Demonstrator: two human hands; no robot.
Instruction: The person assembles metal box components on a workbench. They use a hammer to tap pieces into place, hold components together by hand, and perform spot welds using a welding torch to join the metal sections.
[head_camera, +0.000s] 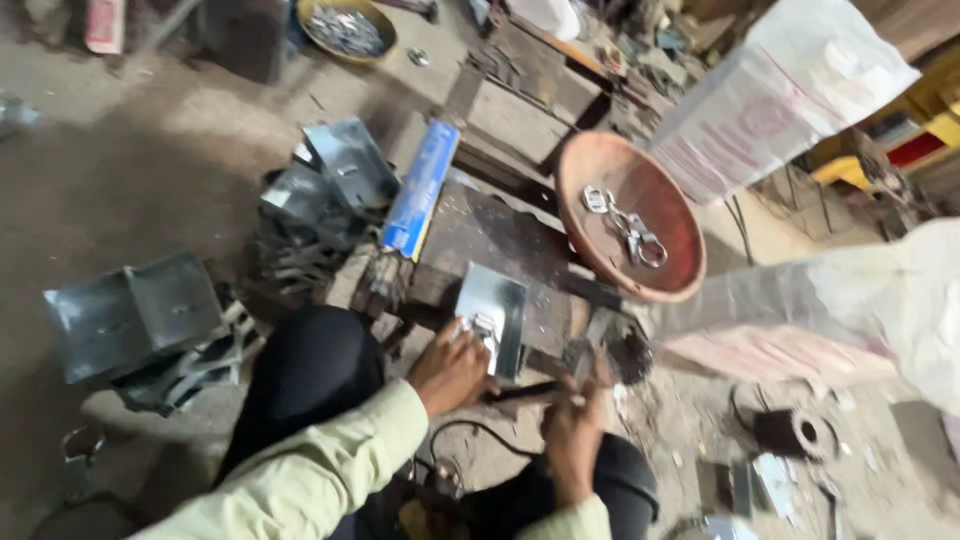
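My left hand (449, 366) presses on the near end of a shiny bent metal sheet piece (497, 312) that lies on a dark, worn work block (500, 240). A small metal clip sits under my fingers on that sheet. My right hand (572, 435) grips the dark handle of a hammer (560, 385), whose head is low beside the sheet's right edge. Both sleeves are pale yellow-green, and my knees in dark trousers frame the spot.
A rusty round pan (600, 255) holding metal clips leans right of the block. A blue flat box (422, 187) and folded metal sheets (335, 170) lie to the left, a larger bent sheet (130, 312) farther left. White sacks (790, 90) stand at right. A bowl of small metal parts (345, 28) sits at top.
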